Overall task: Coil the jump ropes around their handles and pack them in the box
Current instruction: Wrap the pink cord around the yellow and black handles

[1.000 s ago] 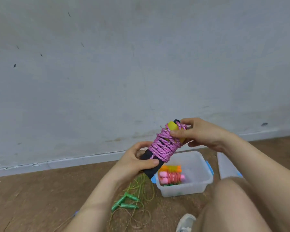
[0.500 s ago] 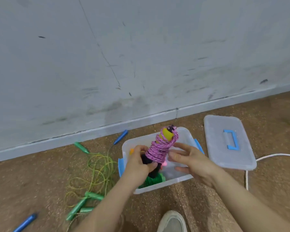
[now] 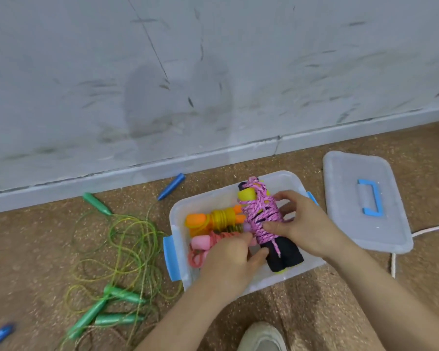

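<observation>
So the pink jump rope (image 3: 262, 219), coiled round its black handles (image 3: 284, 254), is sitting tilted in the right half of the clear box (image 3: 203, 198), lower centre of the frame. The right hand (image 3: 307, 229) has its fingers wrapped round the coil. The left hand (image 3: 231, 259) is close by with its thumb against the black end, honestly can't tell if it's really gripping. An orange rope bundle (image 3: 213, 220) and a pink one (image 3: 200, 245) lie in the left half. The lid (image 3: 352, 173) lies on the floor to the right, and a loose green rope (image 3: 127, 249) at lower left.
</observation>
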